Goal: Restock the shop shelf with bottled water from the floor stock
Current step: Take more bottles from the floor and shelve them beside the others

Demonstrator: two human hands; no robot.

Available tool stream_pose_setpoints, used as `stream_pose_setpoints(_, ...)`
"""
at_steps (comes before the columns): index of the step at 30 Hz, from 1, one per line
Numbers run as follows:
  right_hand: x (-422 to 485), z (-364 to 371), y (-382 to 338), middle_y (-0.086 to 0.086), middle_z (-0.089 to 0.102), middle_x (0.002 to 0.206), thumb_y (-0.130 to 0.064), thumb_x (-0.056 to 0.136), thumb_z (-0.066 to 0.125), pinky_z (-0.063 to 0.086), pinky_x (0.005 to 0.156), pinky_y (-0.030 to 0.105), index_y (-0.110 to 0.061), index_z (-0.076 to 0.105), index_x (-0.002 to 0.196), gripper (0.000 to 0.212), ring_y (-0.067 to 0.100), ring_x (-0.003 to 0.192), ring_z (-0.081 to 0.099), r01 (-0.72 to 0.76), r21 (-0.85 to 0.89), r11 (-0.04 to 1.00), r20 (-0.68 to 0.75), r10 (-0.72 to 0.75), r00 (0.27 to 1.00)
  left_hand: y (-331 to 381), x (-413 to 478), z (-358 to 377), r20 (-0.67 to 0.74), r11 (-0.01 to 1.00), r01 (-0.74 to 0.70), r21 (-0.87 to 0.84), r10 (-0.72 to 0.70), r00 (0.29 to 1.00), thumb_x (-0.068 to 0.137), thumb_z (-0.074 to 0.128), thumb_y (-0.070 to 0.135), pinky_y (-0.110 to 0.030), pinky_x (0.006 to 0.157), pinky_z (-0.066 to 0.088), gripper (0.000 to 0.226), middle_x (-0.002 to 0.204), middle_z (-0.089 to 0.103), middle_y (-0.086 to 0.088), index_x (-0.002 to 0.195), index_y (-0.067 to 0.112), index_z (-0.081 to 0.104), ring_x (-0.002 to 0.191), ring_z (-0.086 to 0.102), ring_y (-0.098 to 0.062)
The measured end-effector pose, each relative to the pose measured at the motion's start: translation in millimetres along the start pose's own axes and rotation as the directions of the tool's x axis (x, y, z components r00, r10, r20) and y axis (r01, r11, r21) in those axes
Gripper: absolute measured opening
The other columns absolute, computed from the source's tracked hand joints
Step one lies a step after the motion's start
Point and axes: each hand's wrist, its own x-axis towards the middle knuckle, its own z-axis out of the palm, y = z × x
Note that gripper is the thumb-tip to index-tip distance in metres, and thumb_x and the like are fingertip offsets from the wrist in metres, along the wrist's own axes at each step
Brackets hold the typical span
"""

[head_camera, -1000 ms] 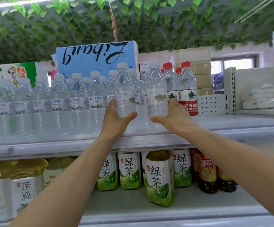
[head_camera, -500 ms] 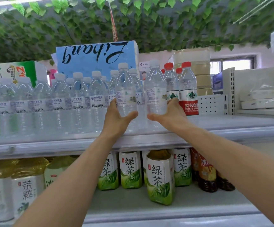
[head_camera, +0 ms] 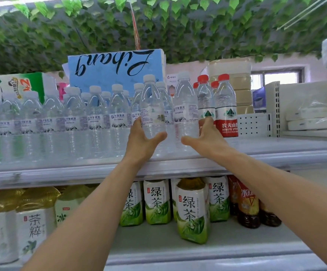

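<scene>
My left hand grips a clear white-capped water bottle by its lower half, held upright just above the upper shelf. My right hand holds a second white-capped water bottle the same way, just to the right of the first. Both bottles stand at the right end of a long row of matching water bottles that fills the shelf's left side. The bottoms of the two held bottles are hidden behind my hands.
Red-capped water bottles stand right behind my right hand. To their right the shelf holds a white perforated divider. A blue carton sits behind the row. Green tea bottles and dark drink bottles fill the lower shelf.
Both hands have drawn the two bottles slightly closer together and edged them a little further in over the shelf; otherwise the scene is unchanged.
</scene>
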Motion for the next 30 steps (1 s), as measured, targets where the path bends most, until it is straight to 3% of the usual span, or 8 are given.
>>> stream_pose_setpoints(4, 6, -3, 1, 0.0, 0.058, 0.118, -0.045, 0.083, 0.065, 0.044, 0.085, 0.033, -0.017, 0.044, 0.128, 0.057, 0.018, 0.105, 0.056, -0.028, -0.03, 0.999, 0.06, 0.03, 0.998, 1, -1, -1, 0.002, 1.0, -0.005, -0.011, 0.005, 1.0, 0.081, 0.078, 0.036, -0.031, 0.102, 0.038, 0.072, 0.137, 0.052, 0.005, 0.141, 0.025, 0.038, 0.122, 0.05, -0.014)
stream_pose_setpoints(6, 5, 1, 0, 0.006, 0.048, 0.136, -0.071, 0.074, 0.062, 0.045, 0.098, 0.041, -0.015, 0.038, 0.139, 0.089, 0.024, 0.121, 0.049, -0.045, -0.179, 0.983, 0.057, 0.056, 0.997, 2, -2, -1, 0.003, 1.0, -0.006, -0.015, 0.006, 1.0, 0.082, 0.077, 0.035, -0.028, 0.098, 0.037, 0.071, 0.137, 0.052, 0.005, 0.141, 0.024, 0.038, 0.121, 0.049, -0.013)
stream_pose_setpoints(8, -3, 6, -2, 0.013, 0.034, 0.144, -0.076, 0.07, 0.064, 0.039, 0.104, 0.043, -0.006, 0.023, 0.145, 0.11, 0.029, 0.132, 0.037, -0.032, -0.332, 0.943, 0.002, 0.035, 0.999, 2, -2, -1, 0.003, 1.0, -0.007, -0.013, 0.007, 1.0, 0.082, 0.077, 0.036, -0.028, 0.097, 0.036, 0.072, 0.137, 0.051, 0.005, 0.141, 0.024, 0.038, 0.117, 0.048, -0.01)
stream_pose_setpoints(11, -8, 10, -3, 0.012, 0.042, 0.139, -0.056, 0.072, 0.078, 0.042, 0.101, 0.041, -0.004, 0.025, 0.139, 0.1, 0.029, 0.127, 0.044, 0.017, -0.252, 0.968, -0.051, -0.03, 0.998, 2, -3, -1, 0.006, 1.0, -0.007, -0.011, 0.007, 1.0, 0.082, 0.077, 0.036, -0.028, 0.096, 0.037, 0.071, 0.136, 0.052, 0.006, 0.14, 0.024, 0.038, 0.116, 0.049, -0.011)
stream_pose_setpoints(16, -1, 6, 2, 0.003, 0.051, 0.133, -0.035, 0.082, 0.076, 0.04, 0.098, 0.033, -0.01, 0.035, 0.136, 0.072, 0.022, 0.124, 0.049, -0.009, -0.097, 0.995, 0.043, 0.013, 0.999, 4, -4, -3, 0.023, 1.0, -0.005, -0.023, 0.005, 1.0, 0.084, 0.076, 0.035, -0.027, 0.093, 0.035, 0.069, 0.13, 0.05, 0.01, 0.14, 0.025, 0.038, 0.112, 0.047, -0.008)
stream_pose_setpoints(22, -8, 14, -8, 0.011, 0.042, 0.14, -0.054, 0.075, 0.076, 0.043, 0.099, 0.04, -0.004, 0.026, 0.142, 0.097, 0.028, 0.128, 0.045, 0.022, -0.231, 0.973, -0.079, -0.041, 0.996, 4, -4, -2, 0.015, 1.0, -0.001, -0.022, 0.002, 1.0, 0.083, 0.076, 0.034, -0.027, 0.094, 0.037, 0.068, 0.133, 0.053, 0.007, 0.139, 0.024, 0.038, 0.113, 0.05, -0.01)
stream_pose_setpoints(26, -10, 16, -9, 0.014, 0.05, 0.132, -0.049, 0.079, 0.075, 0.045, 0.086, 0.037, -0.001, 0.031, 0.136, 0.086, 0.031, 0.116, 0.055, 0.033, -0.323, 0.946, -0.13, -0.079, 0.988, 3, -2, -2, 0.015, 1.0, 0.008, -0.017, -0.007, 1.0, 0.083, 0.077, 0.035, -0.029, 0.095, 0.038, 0.069, 0.133, 0.054, 0.006, 0.139, 0.025, 0.039, 0.116, 0.051, -0.013)
stream_pose_setpoints(30, -6, 17, -12, 0.017, 0.051, 0.131, -0.042, 0.083, 0.073, 0.046, 0.09, 0.04, -0.001, 0.031, 0.137, 0.08, 0.033, 0.117, 0.054, 0.015, -0.321, 0.947, -0.096, -0.048, 0.994, 3, -2, -2, 0.019, 1.0, 0.009, -0.024, -0.008, 1.0, 0.083, 0.077, 0.034, -0.028, 0.094, 0.038, 0.067, 0.132, 0.055, 0.005, 0.138, 0.025, 0.039, 0.115, 0.052, -0.012)
